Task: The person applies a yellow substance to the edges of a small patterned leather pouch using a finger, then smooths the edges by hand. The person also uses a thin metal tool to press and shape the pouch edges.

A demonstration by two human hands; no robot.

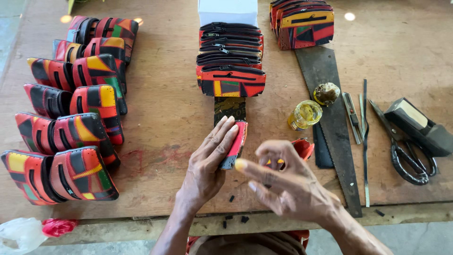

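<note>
The left hand (210, 163) lies flat, fingers together, pressing a red-and-black pouch piece (236, 146) onto the table (165, 108) just below the middle stack of pouches (230, 63). The right hand (283, 182) hovers beside it, blurred, forefinger stretched toward the piece with a yellowish smear on its tip, the other fingers loosely curled over a red piece (304, 147); whether they pinch it I cannot tell. The smear looks like glue from the open jar (306, 114), and it could smudge the coloured face if the finger strays, or the piece could slide under the flat palm. The jar stands close to the working elbow and could tip. A saw (330, 123) and scissors (406, 151) lie near on the right. Finished pouches sit in rows at left (71, 127), another pile at top (302, 23); a plain white box (228, 10) stands behind the middle stack.
</note>
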